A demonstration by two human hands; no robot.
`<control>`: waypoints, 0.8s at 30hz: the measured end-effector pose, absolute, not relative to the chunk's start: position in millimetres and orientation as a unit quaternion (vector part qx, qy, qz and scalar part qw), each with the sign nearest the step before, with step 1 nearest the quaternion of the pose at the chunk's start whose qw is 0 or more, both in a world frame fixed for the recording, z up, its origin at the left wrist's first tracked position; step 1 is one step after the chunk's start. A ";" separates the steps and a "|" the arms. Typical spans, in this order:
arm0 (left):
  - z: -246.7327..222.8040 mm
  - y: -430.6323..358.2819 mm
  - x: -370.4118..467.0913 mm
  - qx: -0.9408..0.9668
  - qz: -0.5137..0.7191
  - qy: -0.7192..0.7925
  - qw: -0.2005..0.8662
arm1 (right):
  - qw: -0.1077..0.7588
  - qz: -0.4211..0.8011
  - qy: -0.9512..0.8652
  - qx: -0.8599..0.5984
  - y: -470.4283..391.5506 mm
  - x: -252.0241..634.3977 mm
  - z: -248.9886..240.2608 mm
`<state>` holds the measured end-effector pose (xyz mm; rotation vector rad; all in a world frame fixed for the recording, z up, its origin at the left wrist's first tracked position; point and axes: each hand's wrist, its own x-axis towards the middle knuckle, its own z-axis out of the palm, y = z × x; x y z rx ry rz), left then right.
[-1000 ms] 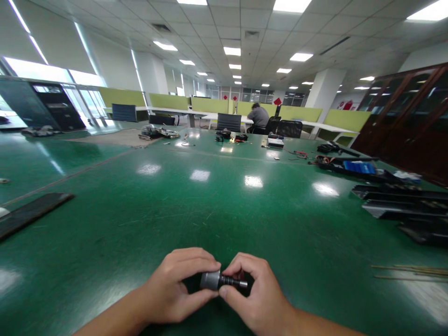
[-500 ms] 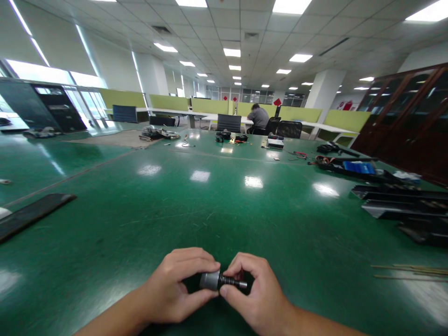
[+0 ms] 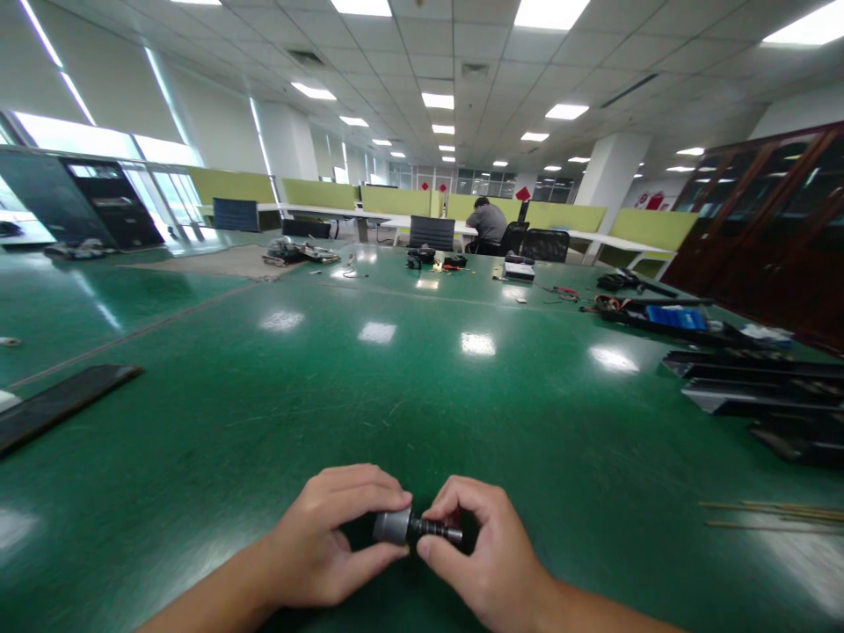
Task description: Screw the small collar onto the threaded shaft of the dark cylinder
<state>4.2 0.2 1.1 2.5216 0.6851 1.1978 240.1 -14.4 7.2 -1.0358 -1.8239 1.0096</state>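
A small metal part is held at six o'clock. Its fat gray end is pinched by the thumb and fingers of the left hand. Its thin stem is circled by the right hand, but whether it is squeezed there cannot be told. The shiny green table is scratched and dotted with light. Thin sticks are laid at four o'clock, a dark flat bar at nine. A seated person is seen at one, a brown cabinet at three.
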 end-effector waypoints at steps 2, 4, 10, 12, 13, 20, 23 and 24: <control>1.7 0.5 4.5 0.870 0.413 0.235 0.133 | 0.395 0.396 -0.721 -0.409 -14.7 240.5 6.7; 2.5 0.7 4.6 0.870 0.415 0.234 0.130 | 0.395 0.397 -0.719 -0.411 -15.0 241.0 5.9; 3.8 0.3 2.9 0.867 0.422 0.238 0.116 | 0.396 0.407 -0.714 -0.408 -14.6 241.2 3.9; 4.1 0.0 2.4 0.867 0.422 0.236 0.118 | 0.400 0.402 -0.714 -0.411 -14.5 240.6 3.9; 4.4 0.0 2.3 0.868 0.422 0.235 0.118 | 0.401 0.397 -0.713 -0.416 -14.5 240.3 4.2; 9.7 1.5 0.8 0.866 0.427 0.242 0.096 | 0.400 0.378 -0.712 -0.436 -15.2 241.3 5.7; 11.1 1.1 0.1 0.866 0.428 0.242 0.094 | 0.403 0.379 -0.710 -0.435 -15.4 242.0 5.8; 11.1 1.0 -0.2 0.866 0.426 0.243 0.094 | 0.405 0.381 -0.709 -0.434 -15.5 241.9 6.1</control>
